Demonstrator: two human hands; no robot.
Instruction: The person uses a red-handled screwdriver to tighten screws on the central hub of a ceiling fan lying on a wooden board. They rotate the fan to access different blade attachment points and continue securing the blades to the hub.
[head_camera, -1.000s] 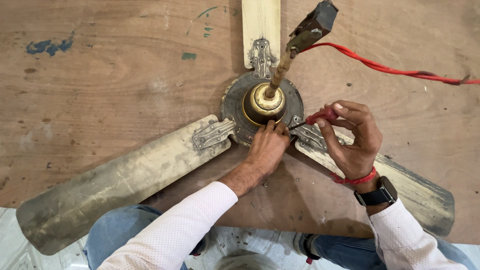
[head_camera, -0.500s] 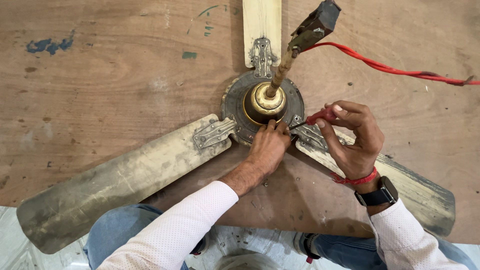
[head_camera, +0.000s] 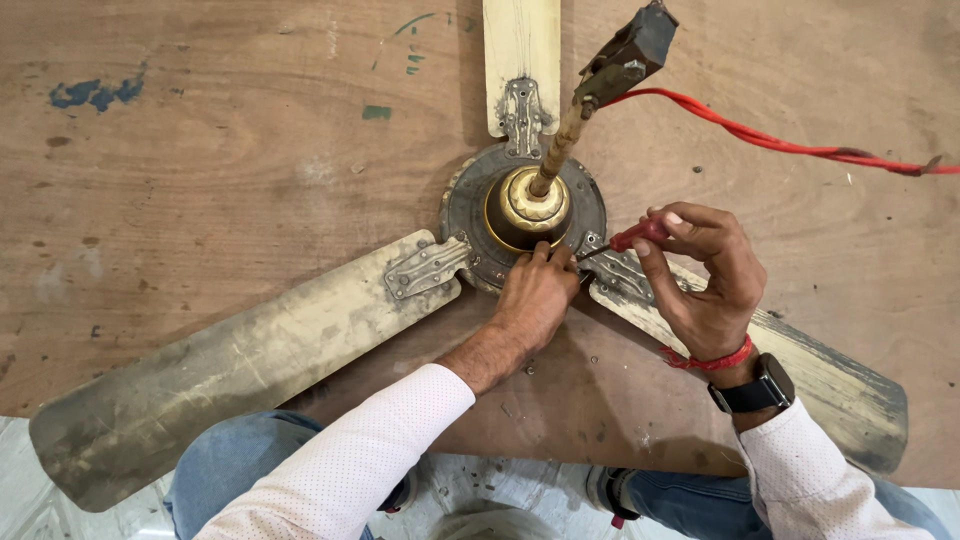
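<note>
I work over a broad, worn brown plywood surface (head_camera: 200, 150), scuffed and stained, with blue paint smears near my far left and small green marks further in. Below its near edge, pale mottled floor (head_camera: 20, 470) shows. Light falls evenly, with soft shadows.
</note>
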